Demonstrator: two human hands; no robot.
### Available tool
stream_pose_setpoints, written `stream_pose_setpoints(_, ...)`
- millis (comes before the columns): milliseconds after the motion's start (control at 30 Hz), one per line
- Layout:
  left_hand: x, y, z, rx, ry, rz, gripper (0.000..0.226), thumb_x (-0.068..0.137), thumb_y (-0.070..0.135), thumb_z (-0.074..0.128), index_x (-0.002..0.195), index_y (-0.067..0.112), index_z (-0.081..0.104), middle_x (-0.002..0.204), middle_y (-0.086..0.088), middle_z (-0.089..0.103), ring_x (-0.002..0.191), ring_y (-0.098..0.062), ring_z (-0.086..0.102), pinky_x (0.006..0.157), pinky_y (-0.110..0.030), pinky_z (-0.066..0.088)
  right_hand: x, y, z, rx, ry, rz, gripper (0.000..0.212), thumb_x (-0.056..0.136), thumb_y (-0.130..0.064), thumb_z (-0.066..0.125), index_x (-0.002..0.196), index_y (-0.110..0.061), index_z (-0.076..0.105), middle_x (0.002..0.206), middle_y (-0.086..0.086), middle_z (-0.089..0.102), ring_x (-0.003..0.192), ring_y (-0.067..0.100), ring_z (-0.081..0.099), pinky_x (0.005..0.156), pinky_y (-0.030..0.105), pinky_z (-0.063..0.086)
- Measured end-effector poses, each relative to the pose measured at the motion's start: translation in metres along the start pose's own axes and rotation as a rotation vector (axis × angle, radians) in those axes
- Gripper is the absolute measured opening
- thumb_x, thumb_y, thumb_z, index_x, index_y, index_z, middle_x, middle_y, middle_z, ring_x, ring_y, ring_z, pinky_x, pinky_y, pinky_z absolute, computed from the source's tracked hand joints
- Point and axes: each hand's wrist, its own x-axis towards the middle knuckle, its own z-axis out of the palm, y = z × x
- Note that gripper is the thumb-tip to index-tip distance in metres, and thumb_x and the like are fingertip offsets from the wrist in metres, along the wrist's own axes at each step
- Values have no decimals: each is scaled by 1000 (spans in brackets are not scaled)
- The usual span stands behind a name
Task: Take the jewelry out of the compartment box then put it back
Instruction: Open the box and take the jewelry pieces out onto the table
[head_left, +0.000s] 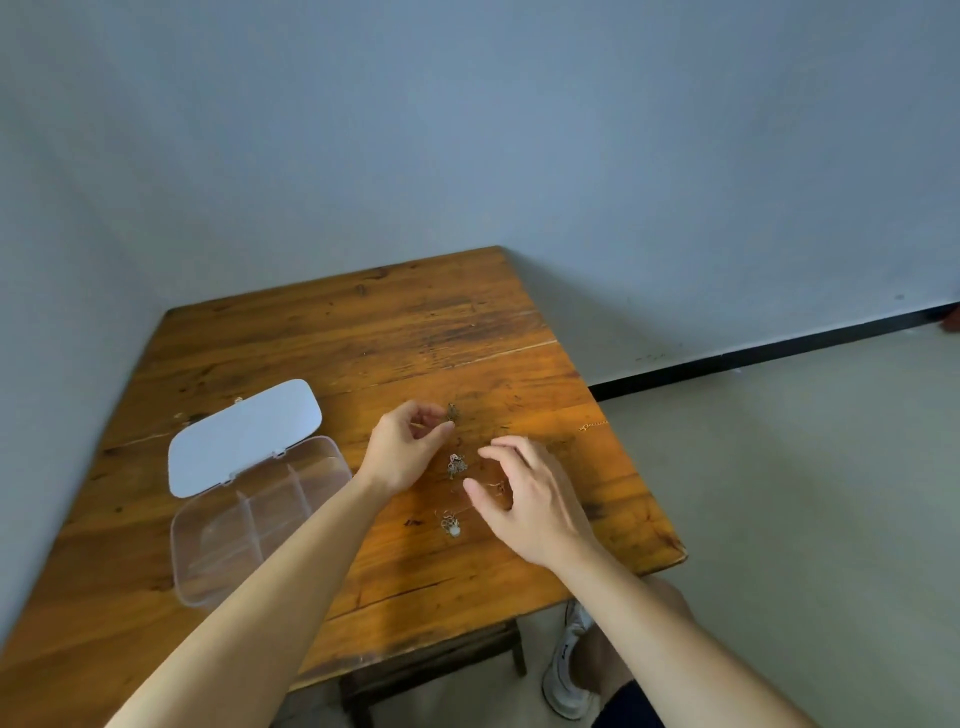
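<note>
Left hand (402, 449) pinches a small jewelry piece (452, 412) beyond the open compartment box (249, 525); right hand (524, 493) hovers spread, empty, near the surface (363, 332) edge.

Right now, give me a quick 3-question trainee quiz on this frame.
1. True or false: the box lid is open.
2. Which hand pinches jewelry: A left, B right, C neither?
3. Fill in: the gold chain lies near the table's ____ edge.

Key: 1 true. 2 A: the left fingers close on a small piece; the right hand is spread above the table. 3 right.
</note>
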Motion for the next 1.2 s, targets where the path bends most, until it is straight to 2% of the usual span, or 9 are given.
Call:
stream_pose_setpoints(167, -30, -10, 3, 47, -14, 7, 20, 89, 29, 70, 107, 20, 65, 96, 0, 69, 85, -19, 64, 75, -32, 56, 13, 11, -4, 283, 466, 291, 24, 98, -19, 48, 111, -18, 68, 118, -2, 57, 105, 5, 52, 91, 12, 41)
stream_pose_setpoints(267, -37, -14, 9, 48, 15, -12, 18, 91, 27, 68, 107, 23, 63, 96, 0, 67, 85, -15, 61, 74, -27, 54, 19, 19, -10, 432, 644, 554, 27, 96, 1, 50, 111, -11, 68, 120, 7, 55, 111, 22, 56, 87, 6, 34)
stream_pose_setpoints(367, -42, -14, 11, 39, 40, -23, 21, 92, 27, 66, 112, 20, 62, 97, 1, 66, 89, -15, 61, 77, -28, 54, 14, 21, -19, 487, 575, 700, 30, 98, -1, 49, 122, -11, 64, 128, 9, 50, 115, 25, 55, 87, 17, 37)
stream_pose_setpoints(533, -28, -15, 19, 148, 89, -55, 32, 92, 33, 64, 120, 18, 66, 105, -3, 64, 93, -17, 61, 83, -32, 53, 7, 35, -30, 342, 297, 643, 38, 96, -20, 61, 133, -14, 55, 135, 9, 46, 116, 24, 56, 91, 26, 43)
stream_pose_setpoints(667, -18, -10, 28, 336, 99, -51, 44, 88, 53, 62, 123, 28, 67, 112, 0, 63, 104, -20, 61, 84, -36, 56, 21, 52, -41, 150, 9, 634, 70, 89, -53, 64, 144, -15, 44, 144, 7, 39, 124, 25, 52, 99, 41, 48)
stream_pose_setpoints(800, -20, -12, 35, 453, 166, -31, 47, 85, 57, 65, 123, 30, 68, 113, 0, 63, 108, -21, 59, 79, -35, 56, 36, 60, -47, -36, -141, 622, 92, 79, -75, 59, 149, -20, 39, 145, 3, 36, 129, 25, 47, 99, 41, 47)
stream_pose_setpoints(900, -21, -16, 37, 458, 198, -11, 43, 84, 57, 65, 119, 32, 71, 108, 1, 62, 107, -20, 58, 76, -33, 55, 32, 62, -42, -156, -113, 516, 85, 77, -74, 62, 144, -24, 48, 139, -2, 41, 125, 21, 47, 91, 35, 47)
stream_pose_setpoints(1033, -20, -11, 41, 454, 233, -25, 34, 86, 53, 65, 113, 33, 74, 105, 1, 63, 106, -21, 57, 75, -33, 54, 28, 66, -37, -125, -33, 443, 63, 79, -69, 66, 129, -30, 65, 128, -9, 51, 120, 17, 48, 77, 29, 41)
stream_pose_setpoints(1200, -25, -11, 49, 461, 287, 27, 22, 90, 43, 65, 106, 32, 76, 98, 6, 65, 96, -18, 55, 64, -25, 40, 24, 67, -28, -128, 5, 332, 34, 87, -60, 63, 109, -37, 75, 118, -17, 61, 110, 13, 51, 66, 27, 35)
